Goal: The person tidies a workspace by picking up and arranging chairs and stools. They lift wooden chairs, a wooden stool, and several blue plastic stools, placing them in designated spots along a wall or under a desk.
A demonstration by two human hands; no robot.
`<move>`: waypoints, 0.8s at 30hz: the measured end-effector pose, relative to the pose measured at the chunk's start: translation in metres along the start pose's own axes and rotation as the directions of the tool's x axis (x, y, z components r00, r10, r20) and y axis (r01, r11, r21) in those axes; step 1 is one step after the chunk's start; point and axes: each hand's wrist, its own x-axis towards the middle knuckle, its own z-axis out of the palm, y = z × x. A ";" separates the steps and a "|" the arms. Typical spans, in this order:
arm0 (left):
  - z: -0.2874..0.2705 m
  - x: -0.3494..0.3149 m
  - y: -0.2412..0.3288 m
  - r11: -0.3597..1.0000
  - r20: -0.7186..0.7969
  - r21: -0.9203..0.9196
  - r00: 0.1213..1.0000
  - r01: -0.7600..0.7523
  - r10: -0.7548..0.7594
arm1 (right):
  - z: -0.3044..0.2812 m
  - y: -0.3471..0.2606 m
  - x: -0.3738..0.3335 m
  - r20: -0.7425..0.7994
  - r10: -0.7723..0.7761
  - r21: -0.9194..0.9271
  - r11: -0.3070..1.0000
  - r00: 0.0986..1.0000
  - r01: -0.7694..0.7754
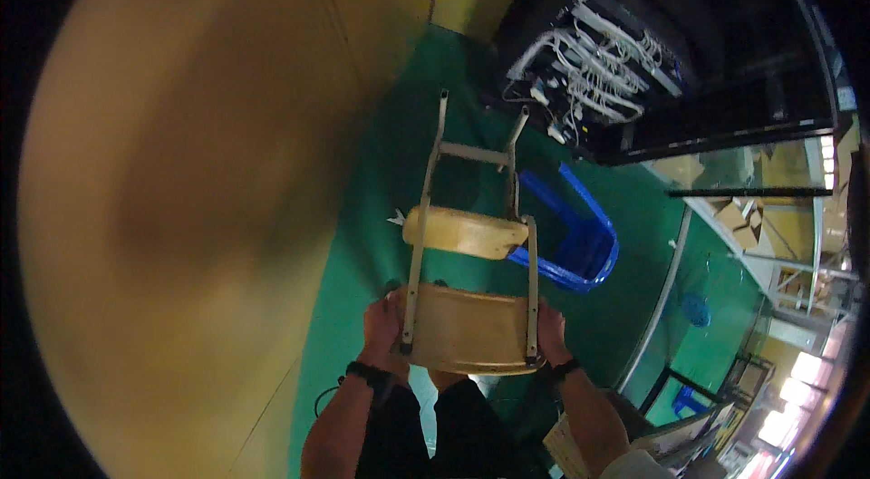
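Both hands grip a yellow chair [467,325] with a grey metal frame, held up off the green floor [381,162] in front of the person's body. The left hand [383,327] is closed around the left edge of the chair's seat, beside the frame's left rail, and the right hand [551,331] is closed around the seat's right edge, beside the right rail; each wrist wears a dark band. The chair is tipped so that its backrest and legs point away from the person, the backrest hanging just beyond the seat and the legs stretching further out over the floor. Just past the chair's right side, a blue plastic bin [580,243] stands on the floor. Further beyond the chair, a black cabinet [689,53] stands open, with bundles of white cables [589,62] inside it. To the left of the chair, a broad yellowish wall [181,207] fills the view, blurred.
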 end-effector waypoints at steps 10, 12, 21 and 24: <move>-0.015 -0.108 -0.004 0.961 -0.083 -0.194 0.973 0.195 -0.214 | -0.045 -0.012 0.011 0.092 -0.372 -0.121 0.917 0.924 0.381; 0.009 -0.127 -0.036 0.935 -0.157 -0.269 0.947 0.233 -0.281 | -0.058 -0.035 0.011 0.244 -0.205 -0.235 0.936 0.948 0.263; 0.069 -0.212 -0.042 0.682 -0.095 -0.652 0.856 0.332 -0.508 | -0.127 -0.123 0.000 0.526 -0.322 -0.368 0.748 0.787 0.552; 0.106 -0.239 -0.058 0.440 0.003 -0.828 0.787 0.349 -0.617 | -0.123 -0.147 -0.011 0.536 -0.278 -0.428 0.724 0.797 0.541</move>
